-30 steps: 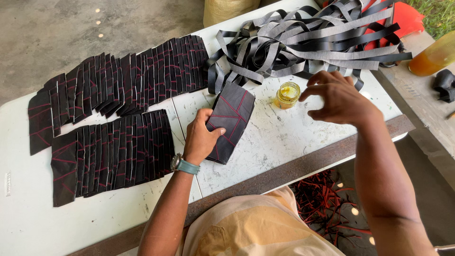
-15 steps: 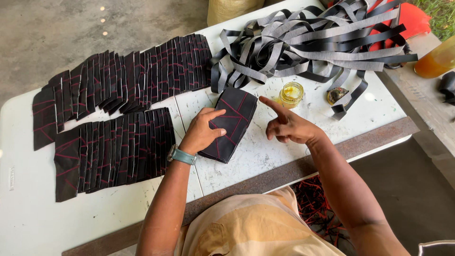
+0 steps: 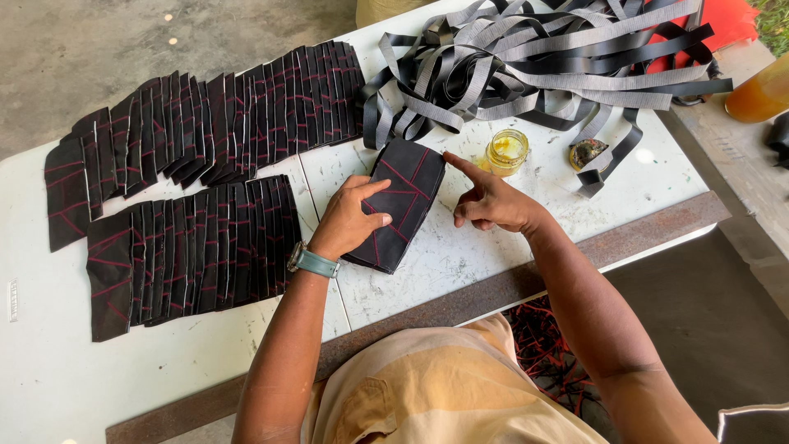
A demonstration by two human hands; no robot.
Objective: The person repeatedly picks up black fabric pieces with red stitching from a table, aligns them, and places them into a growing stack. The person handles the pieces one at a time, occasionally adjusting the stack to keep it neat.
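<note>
Black rectangular stitched panel with red lines (image 3: 400,200) runs near-left to far-right; left hand (image 3: 349,220) flat on it, gripping nothing; right hand (image 3: 491,201) index fingertip extended at its far-right edge.

White table (image 3: 230,345) bears black panels (image 3: 197,247), straps (image 3: 534,66), jar (image 3: 505,150).

Black fabric piece (image 3: 400,197) with red stitched lines crossing it: rectangular, flat on the white table, tilted so its long axis runs from upper right to lower left. Left hand (image 3: 349,220) rests palm down on its lower left part, thumb across it. Right hand (image 3: 491,201) sits just beside its right edge, forefinger extended to the upper corner.
</note>
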